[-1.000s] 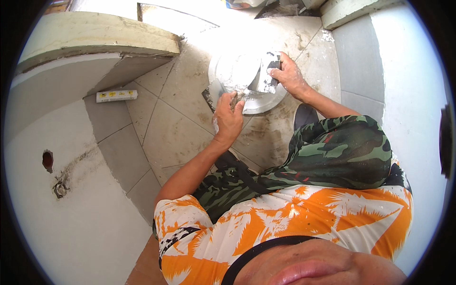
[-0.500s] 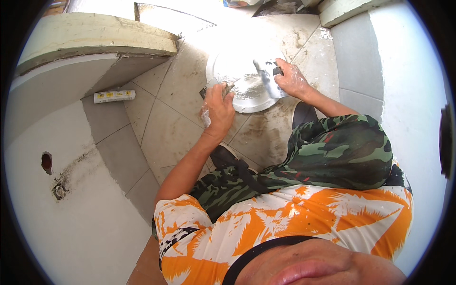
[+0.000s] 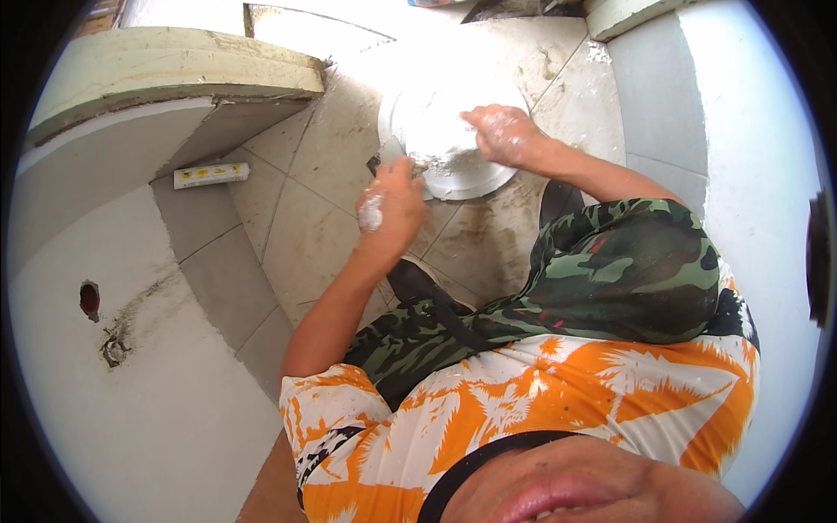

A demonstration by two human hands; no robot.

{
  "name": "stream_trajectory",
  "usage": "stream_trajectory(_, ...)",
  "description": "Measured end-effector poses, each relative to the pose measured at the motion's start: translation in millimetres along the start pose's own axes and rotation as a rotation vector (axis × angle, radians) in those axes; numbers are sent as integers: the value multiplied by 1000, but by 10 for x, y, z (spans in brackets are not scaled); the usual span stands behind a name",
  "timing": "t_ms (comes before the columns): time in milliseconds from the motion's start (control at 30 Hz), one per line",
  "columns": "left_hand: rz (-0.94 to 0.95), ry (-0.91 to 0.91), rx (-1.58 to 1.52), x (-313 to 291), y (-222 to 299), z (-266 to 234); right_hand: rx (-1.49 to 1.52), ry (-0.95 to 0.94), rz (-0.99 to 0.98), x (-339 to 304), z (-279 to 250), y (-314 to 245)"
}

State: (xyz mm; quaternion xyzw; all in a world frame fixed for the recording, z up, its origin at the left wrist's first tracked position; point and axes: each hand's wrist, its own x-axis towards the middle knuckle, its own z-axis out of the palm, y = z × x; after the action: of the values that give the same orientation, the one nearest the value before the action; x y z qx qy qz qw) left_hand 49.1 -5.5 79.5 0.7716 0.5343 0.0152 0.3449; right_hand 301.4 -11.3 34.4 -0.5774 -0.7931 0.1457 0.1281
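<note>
A round white bowl (image 3: 418, 109) of white paste stands on the stained floor tiles in front of me. My left hand (image 3: 388, 209) is at the bowl's near left rim. It is smeared with paste and its fingers are closed round a small tool (image 3: 418, 166) whose thin blade reaches the rim. My right hand (image 3: 501, 135) is over the right half of the bowl, coated in white, with its back toward me and its fingers curled down into the bowl. What it holds is hidden. I am squatting, and my knee in camouflage trousers (image 3: 628, 261) is below the right forearm.
A small white box with yellow marks (image 3: 209, 174) lies on the floor by the left wall. A curved pale ledge (image 3: 174, 70) juts out above it. The left wall has a dark hole (image 3: 89, 298) with a rough patch below. A pale tiled wall (image 3: 741, 157) rises on the right.
My left hand has drawn back from the bowl's rim toward me. My right hand has moved from the bowl's right edge to over its middle, and the dark tool seen in it is no longer visible.
</note>
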Motion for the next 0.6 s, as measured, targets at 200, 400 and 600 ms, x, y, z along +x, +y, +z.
stream_trajectory(200,-410,-211,-1217,74,-570,171,384,-49,324,30,-334,-98)
stream_trajectory(400,-353,-230,-1522,41,-480,322,280,142,132,-224,-159,-96)
stream_trajectory(600,-345,-268,-1418,27,-484,281,200,247,-48,-178,-265,-74)
